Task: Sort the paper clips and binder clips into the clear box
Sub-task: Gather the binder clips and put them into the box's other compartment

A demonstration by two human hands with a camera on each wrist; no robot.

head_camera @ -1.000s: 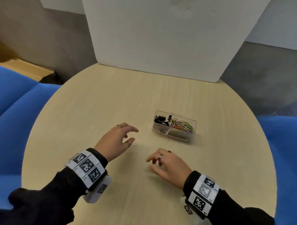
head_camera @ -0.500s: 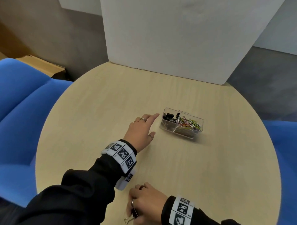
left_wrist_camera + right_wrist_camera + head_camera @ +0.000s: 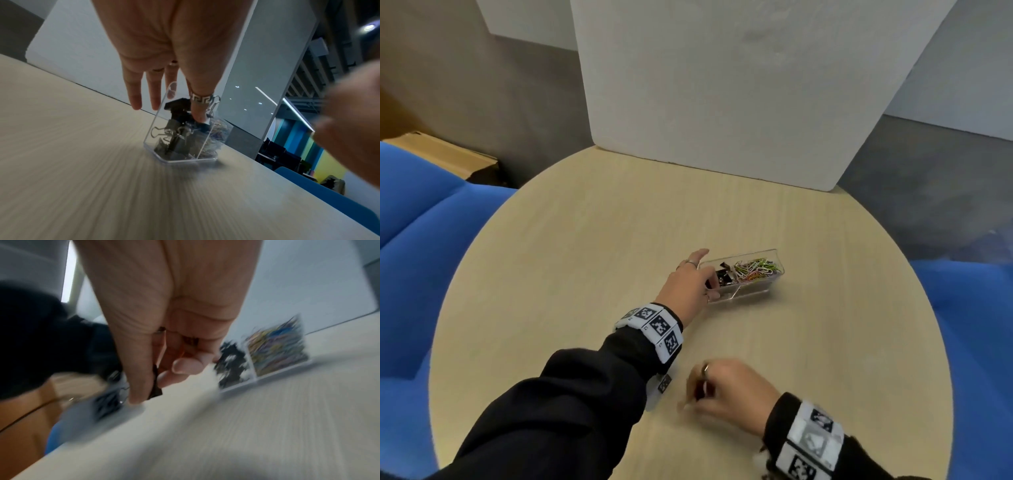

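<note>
From the head view, the clear box (image 3: pixel 743 277) stood on the round wooden surface (image 3: pixel 585 260), just in front of the white board (image 3: pixel 722 85). The left hand (image 3: pixel 688 287) lay against the box's near-left end, thumb over the rim and fingers stretched along the far side, probably to steady the box for a drop. Black binder clips (image 3: pixel 722 275) filled the compartment beside that hand; coloured paper clips (image 3: pixel 756 269) filled the one farther from it. The right hand (image 3: pixel 726 387) was well short of the box, nearer the person, its grip narrow and curled around something small and dark, blurred here.

In the left wrist view, the left hand (image 3: pixel 164 48) reached down over the clear box (image 3: pixel 179 146). The ringed thumb dipped inside the binder clips (image 3: pixel 176 113) compartment, while the fingers (image 3: pixel 133 97) stayed straight outside the wall, so the grip pinched the box's wall.

In the right wrist view, the right hand (image 3: pixel 164 321) pinched a dark binder clip (image 3: pixel 155 389) between thumb and fingers, low over the surface. The clear box (image 3: pixel 267 353) showed beyond it, blurred.
</note>
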